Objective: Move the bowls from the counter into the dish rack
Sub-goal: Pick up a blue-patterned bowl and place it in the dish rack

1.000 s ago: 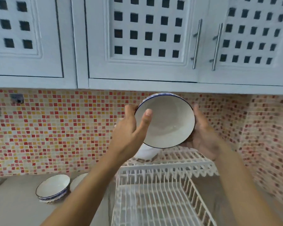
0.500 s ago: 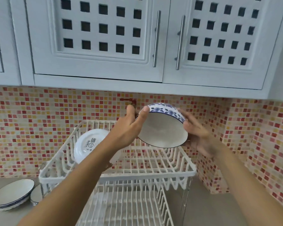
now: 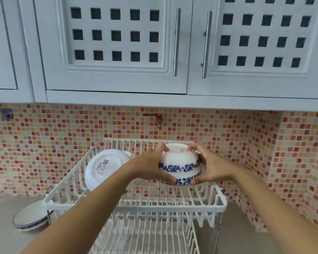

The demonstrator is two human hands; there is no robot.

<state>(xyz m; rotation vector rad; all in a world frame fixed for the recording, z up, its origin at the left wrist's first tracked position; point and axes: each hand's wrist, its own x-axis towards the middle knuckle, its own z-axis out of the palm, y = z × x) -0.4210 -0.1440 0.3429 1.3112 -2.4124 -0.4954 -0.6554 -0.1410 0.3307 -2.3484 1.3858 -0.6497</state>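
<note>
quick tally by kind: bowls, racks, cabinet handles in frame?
Bowls: 3 — one upside down in both hands, one on edge in the rack's top tier, one on the counter
Dish rack: 1, two-tier
Cabinet handles: 2
Total: 6

Both your arms reach forward; your left hand (image 3: 149,166) and right hand (image 3: 212,166) face each other, fingers curled, clasping the bowl (image 3: 179,163).
</note>
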